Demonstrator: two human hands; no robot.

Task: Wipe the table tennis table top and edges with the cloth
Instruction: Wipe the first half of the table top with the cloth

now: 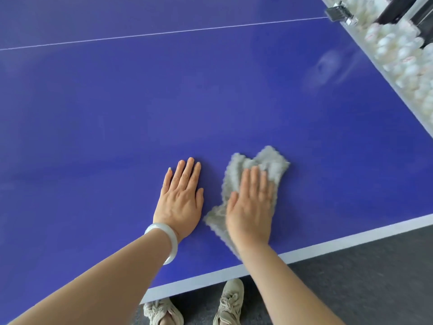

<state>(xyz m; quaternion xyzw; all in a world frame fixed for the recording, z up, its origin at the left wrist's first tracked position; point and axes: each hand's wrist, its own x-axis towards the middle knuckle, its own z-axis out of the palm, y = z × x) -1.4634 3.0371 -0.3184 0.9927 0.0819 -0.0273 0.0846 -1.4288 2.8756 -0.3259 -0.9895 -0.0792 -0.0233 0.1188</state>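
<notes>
Surface [117,113]: table tennis top, matte blue-violet, smooth and flat. A thin white line [164,32] runs across the far part. A broader pale stripe [328,245] borders the near edge. A faint cloudy oval smear [328,64] sits on the top toward the far right.

Cloth [236,170]: grey and fluffy, with a nubbly pile and scalloped, ragged edges. It lies crumpled on the top close to the near edge, right of centre. Two lobes stick out past the fingertips, and another flap [215,219] spills out to the left of the wrist. The near corner is blurred.

Right hand [250,207]: palm down on the cloth, fingers straight and close together, pressing it flat against the top. The grip is not curled round the fabric; the cloth is only pinned under the palm.

Left hand [180,198]: palm down on the bare top just beside the cloth, apart from it. Fingers straight and slightly spread, grip slack and holding nothing. A smooth, pale, translucent bangle [164,240], round and thick, circles the wrist.

Below the near edge is a floor [351,277] of dark grey, fine-grained carpet. Two beige shoes [230,301] with knotted laces stand on it, toes just under the edge.

Far right: a shiny metal clamp [339,11], boxy in shape, at the table's side. Beyond it lies a heap of small white balls [398,62], round and out of focus.
</notes>
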